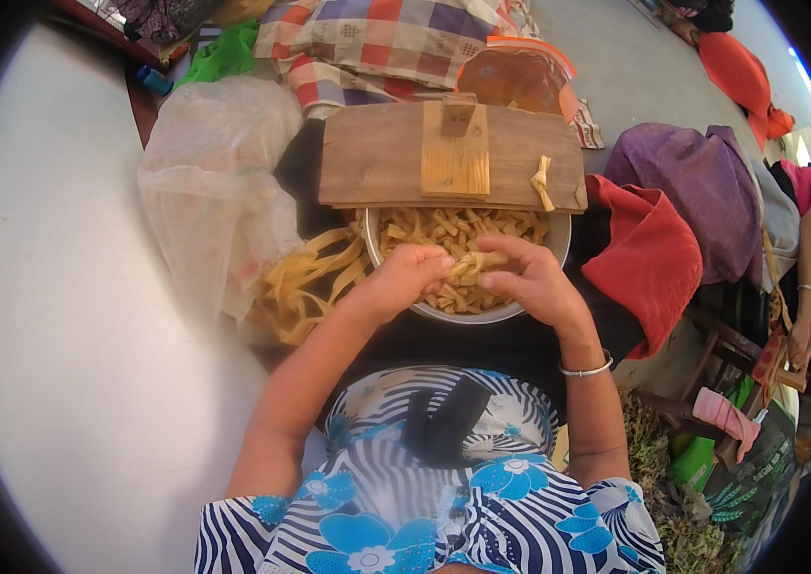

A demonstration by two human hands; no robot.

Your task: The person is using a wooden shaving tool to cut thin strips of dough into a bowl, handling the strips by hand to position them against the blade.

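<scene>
Above a round metal basin [370, 230] full of pale yellow bean curd knots [425, 228], my two hands meet over one knotted bean curd strip [472, 264]. The fingertips of my left hand [407, 280] are closed on its left end. My right hand [541, 287], with a bangle at the wrist, curves its thumb and forefinger round the other end. Exactly where the right fingertips touch is hard to make out. A wooden board [377, 158] covers the basin's far part, and a single knot [542, 182] lies on its right side.
Loose flat strips [305, 287] spill from a clear plastic bag [214, 163] left of the basin. A red cloth [649, 268] and a purple cloth [683, 182] lie to the right. Checked fabric [377, 43] is beyond the board. Another person's arm [810, 258] shows at far right.
</scene>
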